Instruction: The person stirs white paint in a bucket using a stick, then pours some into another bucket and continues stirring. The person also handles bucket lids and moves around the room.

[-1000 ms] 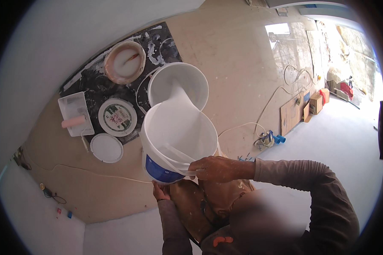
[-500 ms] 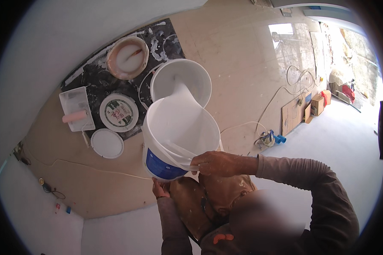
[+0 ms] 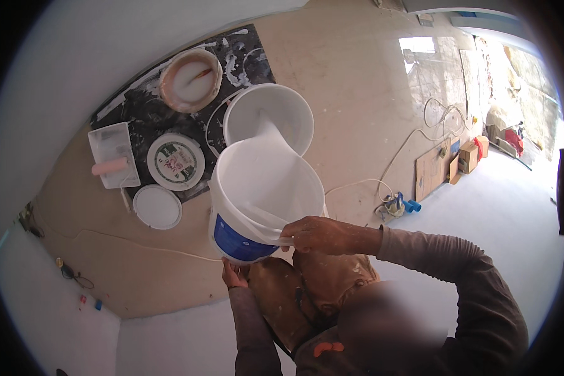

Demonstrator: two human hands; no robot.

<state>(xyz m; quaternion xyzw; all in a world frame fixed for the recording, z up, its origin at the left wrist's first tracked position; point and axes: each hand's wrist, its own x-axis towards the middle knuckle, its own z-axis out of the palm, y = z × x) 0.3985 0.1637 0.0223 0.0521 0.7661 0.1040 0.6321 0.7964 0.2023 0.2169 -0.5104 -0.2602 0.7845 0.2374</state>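
Note:
A tilted white bucket with a blue band (image 3: 241, 241) pours thick white liquid (image 3: 266, 135) into a second white bucket (image 3: 241, 106) standing beyond it. My right hand (image 3: 313, 235) grips the rim and handle at its near right. My left hand (image 3: 235, 272) holds the tilted bucket from beneath at its base, its fingertips partly hidden. On the paint-smeared black sheet (image 3: 244, 44) sit a stained bowl of white liquid with a stick (image 3: 182, 81) and a round container with a printed lid (image 3: 169, 163). A plain white lid (image 3: 156, 203) lies near its edge.
A tray (image 3: 106, 138) with a pink roller (image 3: 109, 166) is at the left, beside the wall (image 3: 69, 81). Loose cables (image 3: 442, 122), cardboard sheets (image 3: 426, 172), boxes (image 3: 467, 156) and blue pipe pieces (image 3: 413, 205) lie at the right, near a bright opening (image 3: 520, 88).
The tilted bucket and both hands sit slightly higher in the picture, and so does the scene around them. The white liquid keeps flowing between the buckets.

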